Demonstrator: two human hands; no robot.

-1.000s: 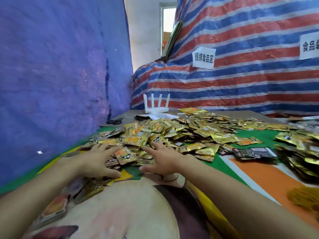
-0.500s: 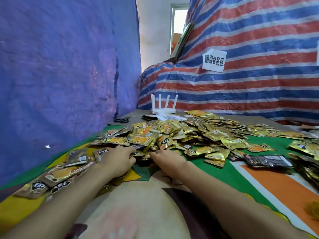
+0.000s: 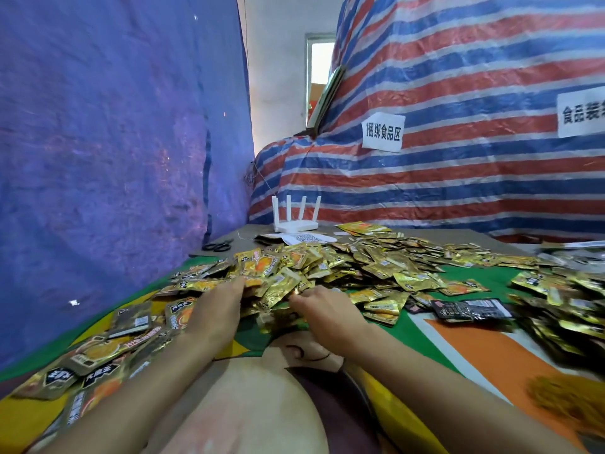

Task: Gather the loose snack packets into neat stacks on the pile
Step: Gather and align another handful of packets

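Working the near edge of the snack packets (image 3: 343,262) heaped just in front of the router (image 3: 294,222). Pushing in with the left hand (image 3: 217,306), fingers straight and loose, seemingly to herd strays inward. Meeting them with the right hand (image 3: 327,309), fingers curled into the foil, impossible to tell whether grasping anything, probably to square a stack.

Blue tarp (image 3: 98,158) walls the left, packet pile (image 3: 360,260) fills the middle — bare orange mat (image 3: 465,348) lies open at right.

White four-antenna router (image 3: 296,221) by striped tarp (image 3: 458,178); scissors (image 3: 218,246) near blue tarp (image 3: 114,142); QR-code sheet (image 3: 306,238); paper sign (image 3: 383,132).
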